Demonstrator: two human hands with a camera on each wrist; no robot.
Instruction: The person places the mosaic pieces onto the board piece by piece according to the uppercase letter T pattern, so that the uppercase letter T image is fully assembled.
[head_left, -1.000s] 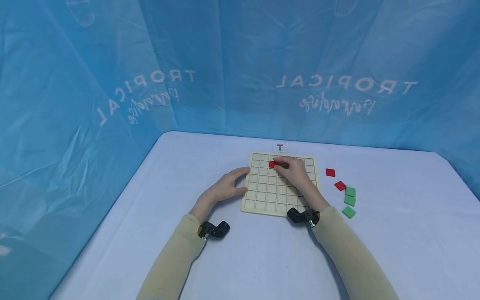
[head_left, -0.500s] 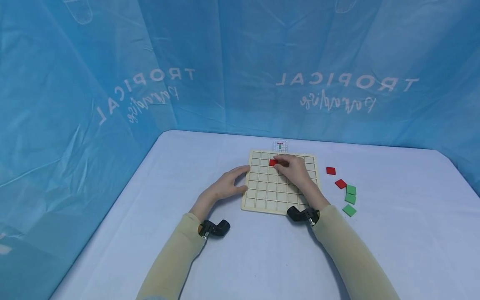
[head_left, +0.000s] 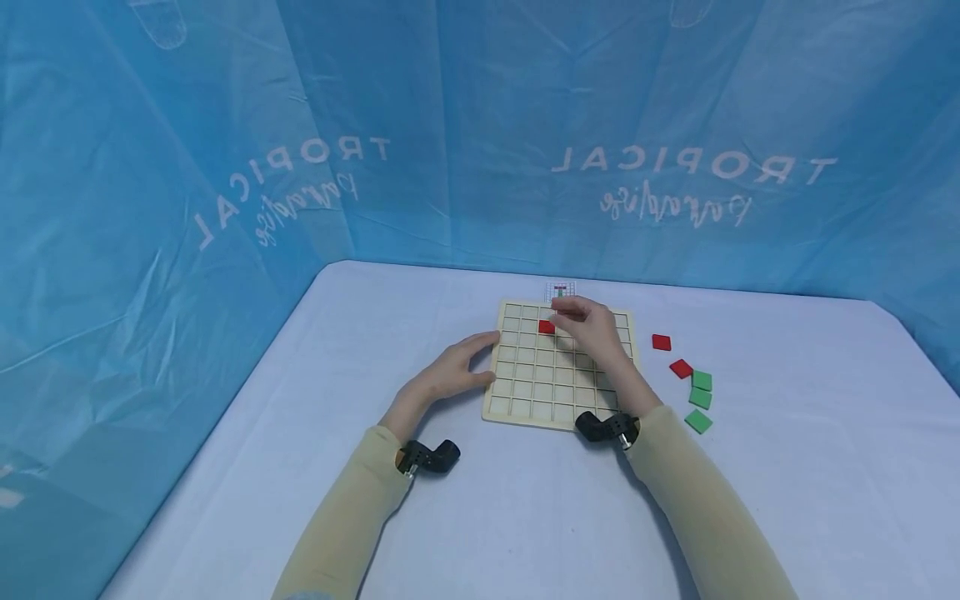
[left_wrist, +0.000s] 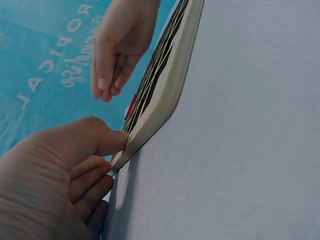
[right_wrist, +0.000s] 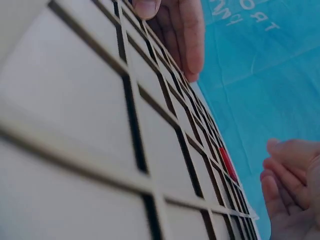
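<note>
Blue printed sheeting stood behind white bench. Red tile lay in cell of grid board, near far side; square, no long axis. Right hand was nearer: tile sat just left of its fingers, slightly below in head view. Those fingers were narrow, apparently holding nothing, though I couldn't see fully between them. Left hand touched board's left edge, fingers wide.
</note>
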